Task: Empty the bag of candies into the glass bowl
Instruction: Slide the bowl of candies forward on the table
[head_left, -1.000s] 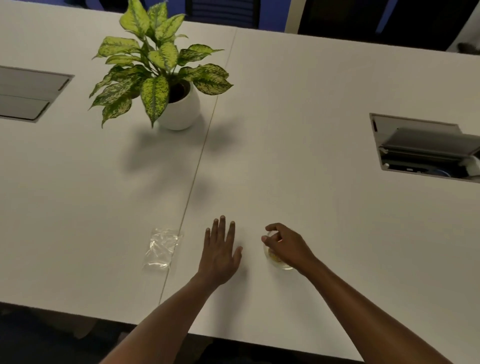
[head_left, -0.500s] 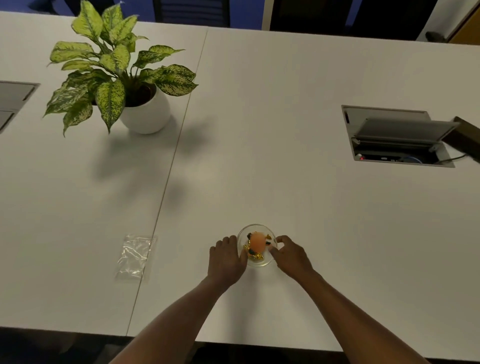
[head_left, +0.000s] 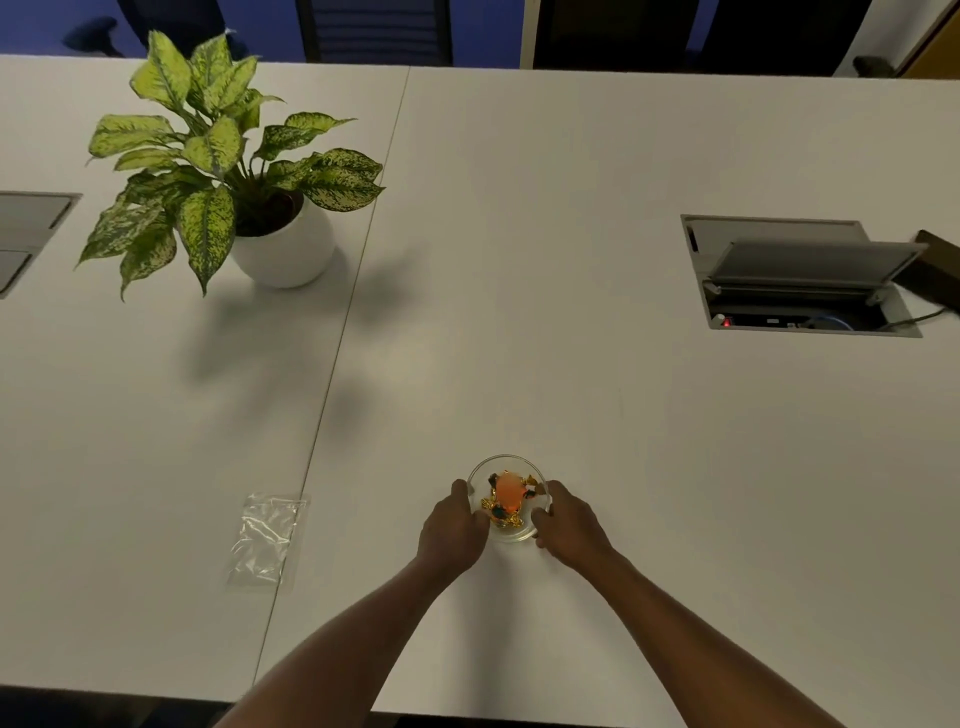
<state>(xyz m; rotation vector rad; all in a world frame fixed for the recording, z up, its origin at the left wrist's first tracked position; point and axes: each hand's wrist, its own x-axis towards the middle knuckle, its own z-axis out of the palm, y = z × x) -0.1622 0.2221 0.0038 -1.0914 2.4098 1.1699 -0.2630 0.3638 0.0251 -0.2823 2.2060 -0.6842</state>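
Note:
A small glass bowl (head_left: 506, 460) stands on the white table near its front edge. Inside lie several candies (head_left: 508, 494): an orange one on top, gold and dark wrapped ones beneath. My left hand (head_left: 453, 531) grips the bowl's left side and my right hand (head_left: 569, 525) grips its right side, fingers curled around the rim. A clear plastic bag (head_left: 267, 538) lies flat and looks empty on the table, well to the left of my left hand.
A potted plant in a white pot (head_left: 283, 249) stands at the back left. An open cable box (head_left: 800, 283) is sunk into the table at the right, another hatch (head_left: 26, 234) at the far left. A seam (head_left: 337, 374) runs across the white table.
My left hand moved from flat on the table to the bowl's left side. Both hands now hold the bowl, and the candies inside have come into view.

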